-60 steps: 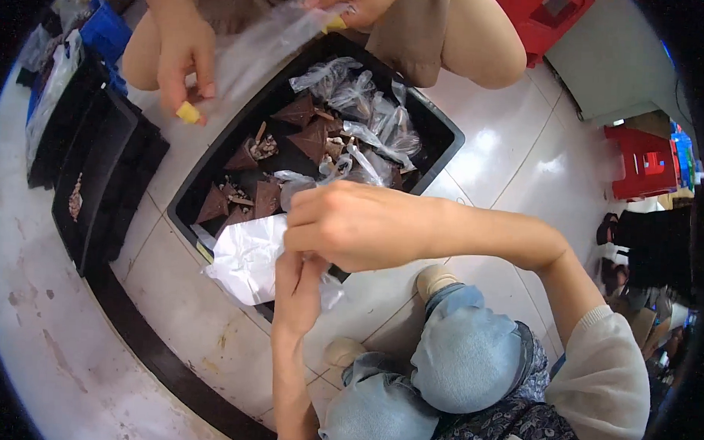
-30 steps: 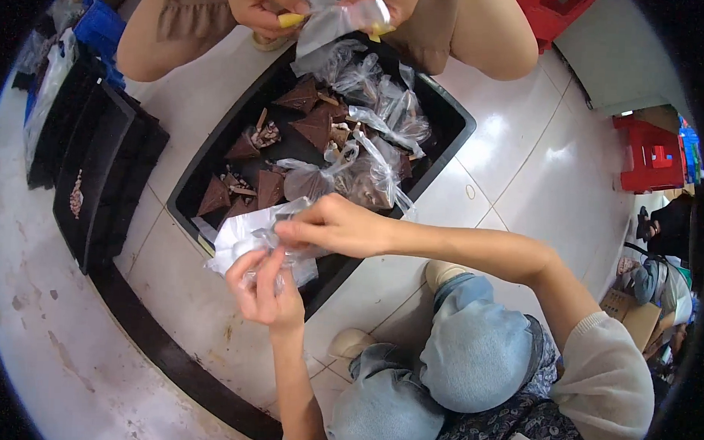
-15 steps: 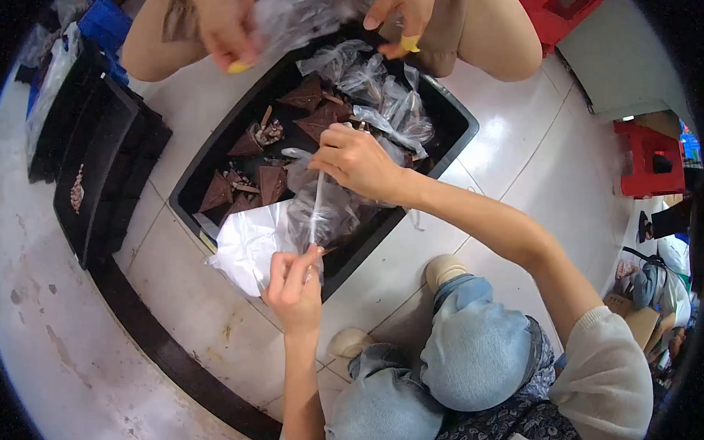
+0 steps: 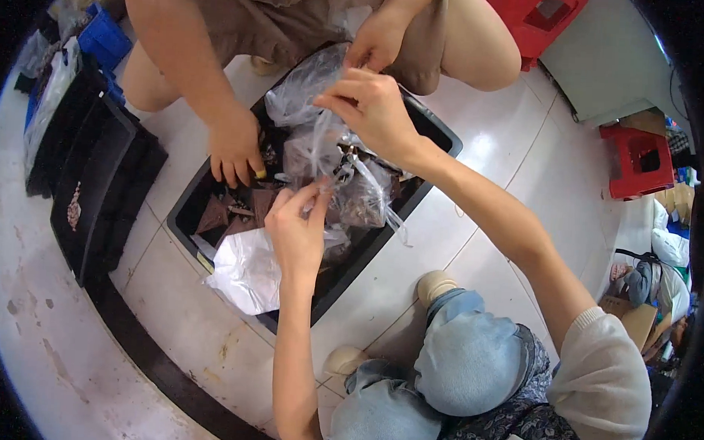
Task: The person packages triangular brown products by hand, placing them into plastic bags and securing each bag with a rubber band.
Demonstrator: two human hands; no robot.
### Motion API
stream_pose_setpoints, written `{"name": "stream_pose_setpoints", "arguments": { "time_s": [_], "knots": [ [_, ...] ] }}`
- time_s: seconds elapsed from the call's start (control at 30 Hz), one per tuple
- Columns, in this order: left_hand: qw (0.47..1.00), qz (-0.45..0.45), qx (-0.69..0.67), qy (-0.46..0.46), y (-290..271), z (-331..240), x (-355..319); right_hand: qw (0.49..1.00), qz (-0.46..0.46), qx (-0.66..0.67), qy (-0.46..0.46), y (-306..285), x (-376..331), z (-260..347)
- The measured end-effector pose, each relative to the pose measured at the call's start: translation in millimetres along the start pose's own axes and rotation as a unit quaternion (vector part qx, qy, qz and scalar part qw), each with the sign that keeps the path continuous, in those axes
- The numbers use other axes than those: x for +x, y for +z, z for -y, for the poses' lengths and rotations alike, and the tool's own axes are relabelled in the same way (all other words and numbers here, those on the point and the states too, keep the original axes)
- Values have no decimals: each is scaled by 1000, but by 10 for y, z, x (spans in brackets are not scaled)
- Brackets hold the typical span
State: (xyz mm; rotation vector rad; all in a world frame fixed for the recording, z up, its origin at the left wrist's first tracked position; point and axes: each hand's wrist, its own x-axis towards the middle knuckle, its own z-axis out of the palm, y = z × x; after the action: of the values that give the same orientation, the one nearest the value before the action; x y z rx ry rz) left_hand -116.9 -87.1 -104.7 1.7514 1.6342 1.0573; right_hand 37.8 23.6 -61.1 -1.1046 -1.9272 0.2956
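Over a black tray (image 4: pixel 445 138) on the floor, a clear plastic bag (image 4: pixel 321 137) is drawn out between my hands. My left hand (image 4: pixel 294 226) pinches its near end with thumb and fingertips. Farther off, my right hand (image 4: pixel 377 116) is closed on its far end, the fingertips partly hidden. Beneath and beside lie filled, knotted clear bags (image 4: pixel 366 196) and brown triangular pieces (image 4: pixel 212 215). A crumpled white sheet or bag (image 4: pixel 246 267) lies over the tray's near left corner, by my left wrist.
Opposite me squats a person; one hand (image 4: pixel 234 142) reaches into the tray, the other (image 4: pixel 376 41) holds a clear bag (image 4: pixel 298 86). Black trays (image 4: pixel 116 188) lean at the left, beside a blue crate (image 4: pixel 104 37). Red stools (image 4: pixel 637 160) stand at the right.
Both my hands have moved up and away, the bag still stretched between them. The other person's left-side hand has come down into the tray, and a clear bag now lies near their other hand.
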Motion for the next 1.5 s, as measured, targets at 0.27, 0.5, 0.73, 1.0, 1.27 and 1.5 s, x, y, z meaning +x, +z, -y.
{"name": "stream_pose_setpoints", "arguments": {
  "time_s": [0.27, 0.5, 0.73, 1.0, 1.27, 1.5],
  "knots": [
    [648, -72, -694, -307, -583, -123, -438, 991, -5, -104, 86, -1, -315, -274],
    [797, -114, -536, -253, -664, -109, -682, 967, 95, 143, 188, 19, -579, 709],
    [880, -87, -395, -248, -676, -6, -866, 803, 145, 406, 411, 91, -743, 918],
    [721, 63, -570, -388, -591, 200, -883, 786, 169, 406, 434, 67, -799, 758],
    [862, -154, -344, -339, -325, 194, -892, 987, 97, -125, 24, 293, -869, 679],
    [865, -186, -353, -305, -220, 335, -1058, 879, 318, 254, 247, 605, -1115, 963]
  ]
}}
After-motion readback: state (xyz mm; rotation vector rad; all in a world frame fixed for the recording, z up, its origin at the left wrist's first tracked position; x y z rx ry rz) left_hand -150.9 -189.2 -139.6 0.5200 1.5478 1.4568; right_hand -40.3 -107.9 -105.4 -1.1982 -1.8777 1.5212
